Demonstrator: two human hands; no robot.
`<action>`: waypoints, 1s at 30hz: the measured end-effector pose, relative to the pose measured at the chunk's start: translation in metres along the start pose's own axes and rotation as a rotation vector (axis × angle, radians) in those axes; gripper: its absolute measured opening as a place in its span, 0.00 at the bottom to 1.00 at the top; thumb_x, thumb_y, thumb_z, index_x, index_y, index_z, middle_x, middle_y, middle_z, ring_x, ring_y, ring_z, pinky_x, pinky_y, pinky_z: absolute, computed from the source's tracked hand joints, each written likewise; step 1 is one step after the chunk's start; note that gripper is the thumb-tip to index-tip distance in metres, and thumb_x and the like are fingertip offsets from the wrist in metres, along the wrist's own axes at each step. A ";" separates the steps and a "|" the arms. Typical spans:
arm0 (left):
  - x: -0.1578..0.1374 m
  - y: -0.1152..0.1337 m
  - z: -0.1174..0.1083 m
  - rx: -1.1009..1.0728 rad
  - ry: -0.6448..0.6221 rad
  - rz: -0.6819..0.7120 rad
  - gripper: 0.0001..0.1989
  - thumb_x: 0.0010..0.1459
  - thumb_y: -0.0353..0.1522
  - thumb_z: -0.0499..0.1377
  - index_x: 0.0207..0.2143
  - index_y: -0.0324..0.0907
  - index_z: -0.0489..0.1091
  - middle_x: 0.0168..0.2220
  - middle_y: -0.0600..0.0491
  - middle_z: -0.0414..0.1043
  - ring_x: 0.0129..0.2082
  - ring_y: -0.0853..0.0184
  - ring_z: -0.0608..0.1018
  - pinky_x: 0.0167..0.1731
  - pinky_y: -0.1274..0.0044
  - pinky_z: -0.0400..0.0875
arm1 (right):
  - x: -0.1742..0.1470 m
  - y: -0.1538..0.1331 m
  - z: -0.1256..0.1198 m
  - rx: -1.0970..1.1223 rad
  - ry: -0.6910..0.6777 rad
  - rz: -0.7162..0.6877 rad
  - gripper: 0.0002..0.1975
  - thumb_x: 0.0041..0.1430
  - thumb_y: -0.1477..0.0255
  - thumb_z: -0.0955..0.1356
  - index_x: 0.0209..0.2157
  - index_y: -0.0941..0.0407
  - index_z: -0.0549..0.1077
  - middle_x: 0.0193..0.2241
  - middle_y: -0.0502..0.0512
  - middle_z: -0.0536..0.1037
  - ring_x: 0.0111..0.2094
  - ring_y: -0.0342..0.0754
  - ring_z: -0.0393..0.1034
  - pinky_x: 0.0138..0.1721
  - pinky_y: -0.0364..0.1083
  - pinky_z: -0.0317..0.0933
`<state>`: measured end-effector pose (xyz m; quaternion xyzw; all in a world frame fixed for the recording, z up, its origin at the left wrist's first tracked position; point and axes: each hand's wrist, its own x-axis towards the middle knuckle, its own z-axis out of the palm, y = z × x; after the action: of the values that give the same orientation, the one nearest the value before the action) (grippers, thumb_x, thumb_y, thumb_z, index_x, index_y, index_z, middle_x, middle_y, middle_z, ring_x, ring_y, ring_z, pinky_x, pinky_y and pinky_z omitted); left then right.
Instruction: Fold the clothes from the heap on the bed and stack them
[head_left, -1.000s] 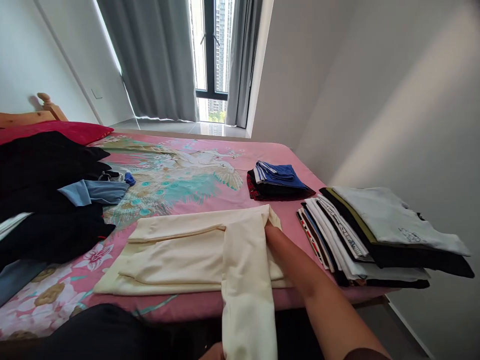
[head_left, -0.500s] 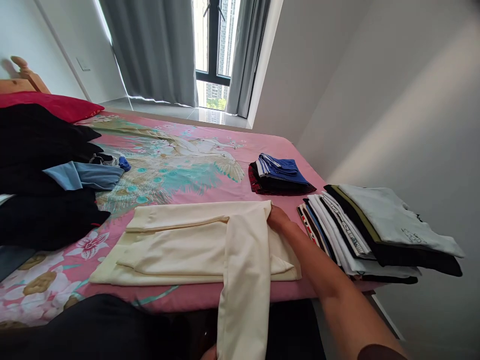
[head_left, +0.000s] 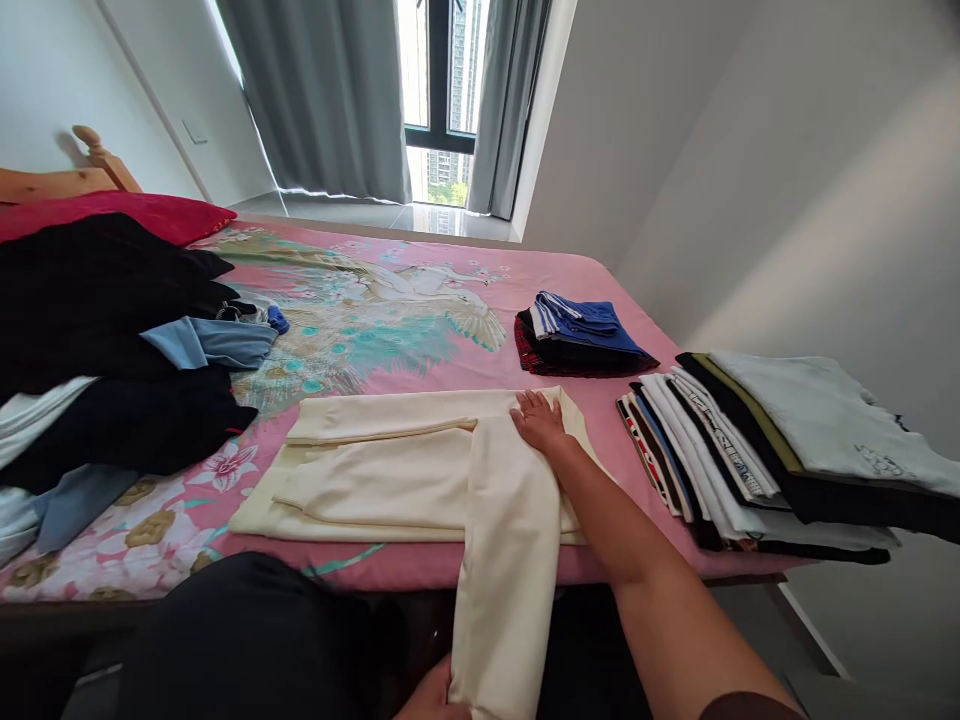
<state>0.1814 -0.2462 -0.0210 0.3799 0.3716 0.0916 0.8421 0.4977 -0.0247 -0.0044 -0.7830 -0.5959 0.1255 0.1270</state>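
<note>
A cream long-sleeved top [head_left: 390,470] lies folded lengthwise near the bed's front edge. One of its sleeves [head_left: 510,560] runs across the folded body and hangs over that edge towards me. My right hand [head_left: 538,420] rests flat on the fabric at the top of this sleeve, fingers spread. At the bottom of the view, my left hand [head_left: 435,695] grips the sleeve's lower end; its fingertips are partly hidden by the cloth and the frame edge.
On the bed [head_left: 360,360], a folded pile with blue shorts [head_left: 592,318] sits beyond the top. A tall stack of folded shirts [head_left: 735,450] stands at the right. Loose dark clothes [head_left: 112,300] are heaped at the left, by a red pillow [head_left: 135,212].
My right hand has moved from beneath the top's upper corner to lying flat on it. My left hand shows more, still holding the sleeve. The camera view has shifted.
</note>
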 end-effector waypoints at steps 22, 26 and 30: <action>-0.017 0.221 -0.021 -0.938 0.024 0.689 0.13 0.57 0.36 0.51 0.35 0.36 0.70 0.29 0.50 0.73 0.26 0.71 0.73 0.28 0.78 0.68 | -0.181 0.080 -0.031 0.851 0.680 0.218 0.23 0.58 0.54 0.61 0.40 0.60 0.72 0.41 0.60 0.74 0.43 0.51 0.68 0.45 0.52 0.61; -0.003 0.185 -0.056 -1.089 0.427 0.531 0.12 0.60 0.35 0.49 0.33 0.37 0.67 0.25 0.51 0.71 0.23 0.70 0.74 0.26 0.77 0.69 | -0.188 0.075 -0.022 0.760 0.664 0.226 0.23 0.58 0.55 0.61 0.41 0.59 0.72 0.41 0.60 0.75 0.43 0.52 0.68 0.47 0.53 0.60; -0.008 0.148 -0.048 -0.935 0.592 0.340 0.03 0.54 0.26 0.53 0.32 0.39 0.66 0.20 0.58 0.67 0.16 0.75 0.69 0.19 0.81 0.62 | -0.182 0.054 -0.015 0.649 0.684 0.148 0.21 0.58 0.57 0.62 0.41 0.58 0.73 0.41 0.60 0.75 0.44 0.53 0.68 0.49 0.53 0.58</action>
<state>0.1612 -0.1193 0.0669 -0.0199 0.4451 0.4823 0.7542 0.5048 -0.2153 -0.0008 -0.7396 -0.3923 0.0490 0.5446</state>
